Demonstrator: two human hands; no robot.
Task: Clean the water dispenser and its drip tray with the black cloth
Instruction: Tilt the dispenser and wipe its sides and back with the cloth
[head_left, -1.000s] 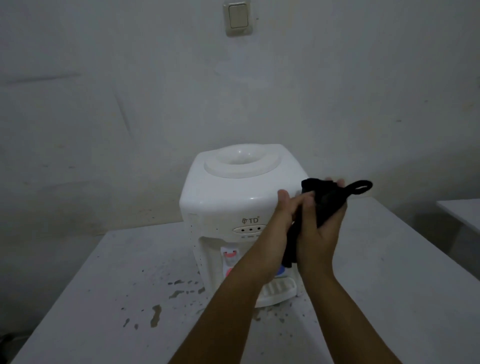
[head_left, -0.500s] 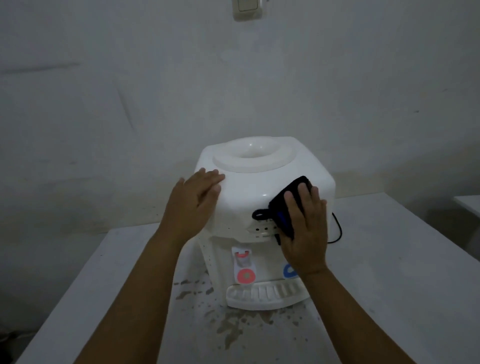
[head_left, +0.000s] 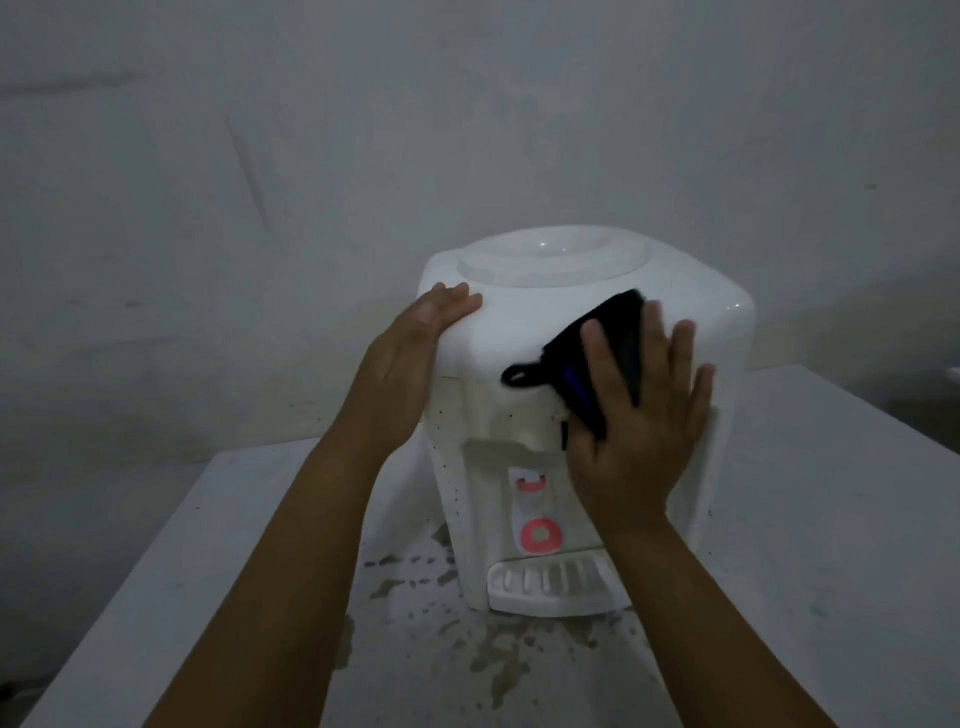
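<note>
Dim grey plaster wall (head_left: 260, 182) fills the upper half of the head view, and below it a pale grey table (head_left: 831, 519) spreads across the lower frame, blotched with dark wet patches (head_left: 498, 654) near its centre.

On that table, at the middle of the frame, stands a white plastic tabletop water dispenser (head_left: 519, 332) with a round recessed bottle seat on top. Its front carries a red tap lever and a red ring label, and a white slotted drip tray (head_left: 550, 584) juts out at its base, just above the wet patches. Small dark specks dot the front left corner.

The left hand (head_left: 410, 358) rests flat against the dispenser's upper left edge, fingers straight and together, gripping nothing. The right hand (head_left: 639, 421) presses a folded black cloth (head_left: 592, 343) against the upper right front of the dispenser, fingers spread and extended over it. A small loop of the cloth sticks out to the left.
</note>
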